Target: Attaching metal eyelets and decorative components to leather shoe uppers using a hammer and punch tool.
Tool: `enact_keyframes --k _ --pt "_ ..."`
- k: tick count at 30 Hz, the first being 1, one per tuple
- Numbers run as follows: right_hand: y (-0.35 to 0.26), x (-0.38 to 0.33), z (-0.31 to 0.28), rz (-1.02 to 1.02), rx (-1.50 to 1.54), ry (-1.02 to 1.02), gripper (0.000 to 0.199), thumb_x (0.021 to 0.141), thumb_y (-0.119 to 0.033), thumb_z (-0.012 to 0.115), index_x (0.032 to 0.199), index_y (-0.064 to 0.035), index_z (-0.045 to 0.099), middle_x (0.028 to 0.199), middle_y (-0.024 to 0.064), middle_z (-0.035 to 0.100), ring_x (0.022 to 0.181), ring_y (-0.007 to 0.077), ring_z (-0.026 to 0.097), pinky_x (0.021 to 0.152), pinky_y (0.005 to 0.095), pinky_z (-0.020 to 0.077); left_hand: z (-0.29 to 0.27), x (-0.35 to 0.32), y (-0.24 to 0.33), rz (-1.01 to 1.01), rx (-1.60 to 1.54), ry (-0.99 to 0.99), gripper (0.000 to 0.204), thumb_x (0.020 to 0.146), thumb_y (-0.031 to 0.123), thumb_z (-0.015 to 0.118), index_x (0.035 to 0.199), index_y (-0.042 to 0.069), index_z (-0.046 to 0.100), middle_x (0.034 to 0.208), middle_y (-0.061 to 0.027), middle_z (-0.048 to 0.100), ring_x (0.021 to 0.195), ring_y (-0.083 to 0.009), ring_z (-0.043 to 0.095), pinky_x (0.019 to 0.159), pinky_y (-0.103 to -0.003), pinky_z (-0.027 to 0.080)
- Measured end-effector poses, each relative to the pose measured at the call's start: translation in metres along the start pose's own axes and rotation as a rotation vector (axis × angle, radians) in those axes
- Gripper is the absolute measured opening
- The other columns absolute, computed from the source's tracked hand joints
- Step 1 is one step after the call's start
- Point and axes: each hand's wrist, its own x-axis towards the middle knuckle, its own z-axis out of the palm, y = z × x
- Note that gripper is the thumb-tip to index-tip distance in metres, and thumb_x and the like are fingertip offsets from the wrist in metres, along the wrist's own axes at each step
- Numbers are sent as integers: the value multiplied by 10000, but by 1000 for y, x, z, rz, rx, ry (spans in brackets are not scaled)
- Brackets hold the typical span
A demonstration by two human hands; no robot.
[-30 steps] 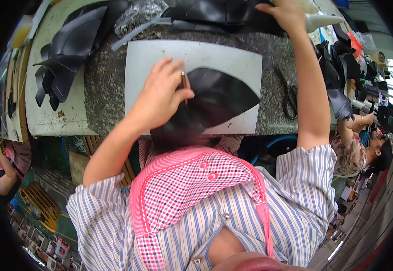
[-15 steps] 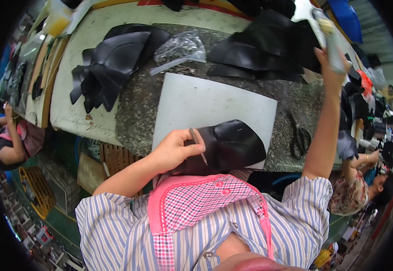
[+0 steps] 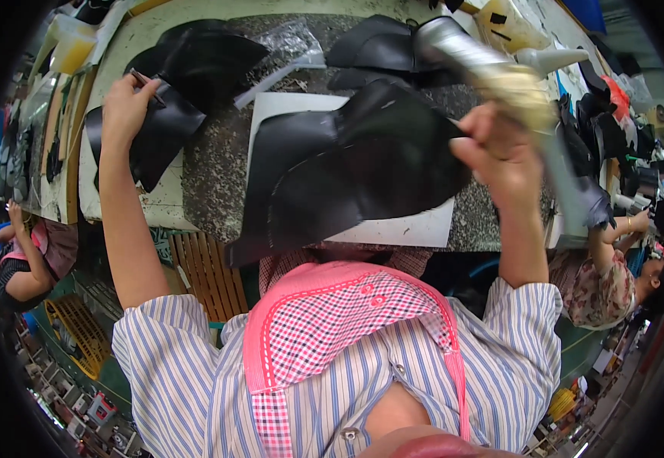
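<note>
Overhead fisheye view of a workbench, person's own arms in from the lower edge. Any print on the small goods (image 3: 637, 141) along the R rim is too small to read.

Center: a large, curved, smooth black leather-like sheet (image 3: 362, 160) w/ a pale dotted line arcing across it. It lies over a flat white rectangular board (image 3: 416, 231), its near L corner reaching past the bench edge. Under the board is a grey speckled stone-like slab (image 3: 214, 172).

L hand (image 3: 122, 114): thumb & fingers pinched together on a slim, brownish, pen-like rod (image 3: 140, 77), just over a pile of curved black pieces (image 3: 183, 57) at far L; can't tell if it touches them. R hand (image 3: 509, 164): fingers curled round a long grey tool w/ a yellowish middle (image 3: 517, 88), motion-blurred; fingertips are at the sheet's R edge, contact unclear.

Far side: crinkled clear plastic bag (image 3: 294, 38), 2nd pile of glossy black pieces (image 3: 370, 46), white cone-nozzled bottle (image 3: 549, 58). Near side: pink apron w/ checked bib (image 3: 332, 328) over a blue-striped shirt (image 3: 172, 359).

Vs. 0.5 s ago: L hand has gone from the sheet to the L pile; the sheet now spreads farther up the board, covering much more of it; the grey tool has come from far R to beside the sheet.
</note>
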Motion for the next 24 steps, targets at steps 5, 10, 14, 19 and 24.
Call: enact_keyframes --k 5,10,14,19,24 --pt "64 -20 15 108 -177 -23 180 681 -79 643 780 -22 503 649 78 472 594 146 418 580 250 385 61 -83 135 596 -474 158 149 797 210 580 802 61 585 801 -55 604 662 -182 559 624 -274 434" --pt "62 -21 22 276 -490 -79 167 697 -81 656 784 -21 527 685 -15 524 619 64 462 576 217 388 153 -105 153 693 -557 -317 105 810 108 541 824 19 487 648 -94 583 627 -186 599 580 -303 448" --pt "67 -36 2 194 -384 19 180 730 -56 631 888 -2 564 785 11 585 704 74 533 638 218 431 162 -104 151 530 -681 -420 69 832 55 493 865 -5 484 748 -73 616 630 -124 587 597 -236 463" --pt "49 -47 -13 267 -417 -24 205 757 -105 628 932 -14 575 793 -7 574 686 52 501 608 190 414 165 -100 154 447 -761 -399 65 841 65 468 847 1 475 710 -91 614 610 -148 606 583 -244 462" --pt "13 -28 -27 113 -361 82 181 769 -165 608 862 -17 564 648 9 532 567 67 470 497 217 380 159 -96 154 349 -753 -459 51 836 52 462 835 2 467 711 -86 616 607 -143 605 580 -249 461"
